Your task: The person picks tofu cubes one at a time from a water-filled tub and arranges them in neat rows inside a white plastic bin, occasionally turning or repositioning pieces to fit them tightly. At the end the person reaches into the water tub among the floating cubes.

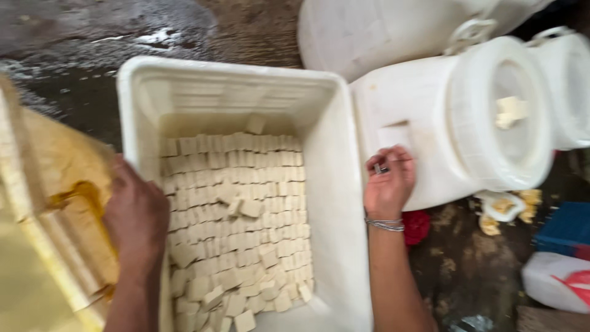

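Your left hand (pixel 136 215) curls over the tub's (pixel 329 184) left rim; what it holds, you cannot tell. Your right hand (pixel 388 182), fingers bent, empty, rests at the right rim. Cubes (pixel 236 209) fill the tub.

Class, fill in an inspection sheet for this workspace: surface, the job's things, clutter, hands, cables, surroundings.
Surface: dark wet floor, stained.
Job's things: white rectangular plastic tub holding rows of small pale cut cubes, loose ones near the front.
Clutter: pale scraps on the floor by the white plastic barrel.
Hands: left hand on the tub's left rim; right hand on its right rim, fingers curled.
Cables: nothing seen.
Surroundings: yellow tray left, blue crate right.
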A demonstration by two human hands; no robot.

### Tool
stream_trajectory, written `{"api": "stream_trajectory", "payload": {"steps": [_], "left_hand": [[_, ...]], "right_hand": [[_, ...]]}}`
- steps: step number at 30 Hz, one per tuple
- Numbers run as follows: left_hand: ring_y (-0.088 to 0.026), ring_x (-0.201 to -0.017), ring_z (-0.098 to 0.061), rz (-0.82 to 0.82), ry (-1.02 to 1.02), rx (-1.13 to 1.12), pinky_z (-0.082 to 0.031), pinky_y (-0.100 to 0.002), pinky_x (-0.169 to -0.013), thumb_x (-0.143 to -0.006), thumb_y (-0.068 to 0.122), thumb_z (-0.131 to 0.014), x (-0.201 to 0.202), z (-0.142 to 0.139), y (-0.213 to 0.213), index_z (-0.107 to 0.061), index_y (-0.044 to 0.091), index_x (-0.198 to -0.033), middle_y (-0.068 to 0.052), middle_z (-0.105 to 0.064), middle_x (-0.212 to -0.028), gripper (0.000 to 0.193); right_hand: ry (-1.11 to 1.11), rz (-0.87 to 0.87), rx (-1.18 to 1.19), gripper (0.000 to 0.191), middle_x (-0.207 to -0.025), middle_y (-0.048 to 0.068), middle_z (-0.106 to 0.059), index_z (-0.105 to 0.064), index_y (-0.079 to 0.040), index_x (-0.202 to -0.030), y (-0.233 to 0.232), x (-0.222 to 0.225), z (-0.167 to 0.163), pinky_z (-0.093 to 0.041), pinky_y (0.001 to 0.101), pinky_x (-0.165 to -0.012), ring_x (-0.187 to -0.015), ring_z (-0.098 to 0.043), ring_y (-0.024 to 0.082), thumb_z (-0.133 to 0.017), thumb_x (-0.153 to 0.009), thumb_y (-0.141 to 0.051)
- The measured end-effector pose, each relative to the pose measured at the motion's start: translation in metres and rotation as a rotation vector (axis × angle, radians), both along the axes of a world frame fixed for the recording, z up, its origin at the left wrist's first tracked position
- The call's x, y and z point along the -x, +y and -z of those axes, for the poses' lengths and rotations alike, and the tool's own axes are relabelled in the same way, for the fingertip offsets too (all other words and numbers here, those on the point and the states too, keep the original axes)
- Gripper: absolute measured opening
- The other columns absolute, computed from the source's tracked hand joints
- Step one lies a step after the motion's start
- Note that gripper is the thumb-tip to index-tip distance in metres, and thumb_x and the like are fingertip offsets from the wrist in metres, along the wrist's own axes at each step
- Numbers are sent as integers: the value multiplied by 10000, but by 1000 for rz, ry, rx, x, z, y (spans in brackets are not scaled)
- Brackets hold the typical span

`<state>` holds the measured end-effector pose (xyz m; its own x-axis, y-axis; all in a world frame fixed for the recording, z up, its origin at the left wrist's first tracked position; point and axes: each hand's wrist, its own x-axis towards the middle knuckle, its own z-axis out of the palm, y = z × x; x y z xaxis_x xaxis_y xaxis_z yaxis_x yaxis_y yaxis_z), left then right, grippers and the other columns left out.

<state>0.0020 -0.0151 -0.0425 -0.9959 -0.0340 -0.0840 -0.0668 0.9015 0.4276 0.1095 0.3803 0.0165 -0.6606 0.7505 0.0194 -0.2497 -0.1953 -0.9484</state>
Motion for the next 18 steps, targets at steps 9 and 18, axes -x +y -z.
{"api": "stream_trajectory", "payload": {"steps": [9, 18], "left_hand": [[-500, -724, -687, -37, -60, -36, -563, -590, -599, -962, 131, -553, 4, -10, 3, -318, -8, -1491, -352, -632, -1153, 595], [-505, -691, -678, -71, -73, -39, -539, -604, -562, -948, 103, -537, 7, -9, 1, -321, -6, -1447, -351, -629, -1155, 555]], "right_hand": [[-632, -205, -636, 193, -917, 95, -702, -704, -41, -1041, -72, 72, 219, -514, 327, -732, -792, -628, 191, -642, -1015, -221], [-1373, -372, -1263, 583, -1312, 178, -600, -619, -98, -1233, -100, 215, 264, -426, 703, -919, -1223, -523, 449, -731, -764, -427]]}}
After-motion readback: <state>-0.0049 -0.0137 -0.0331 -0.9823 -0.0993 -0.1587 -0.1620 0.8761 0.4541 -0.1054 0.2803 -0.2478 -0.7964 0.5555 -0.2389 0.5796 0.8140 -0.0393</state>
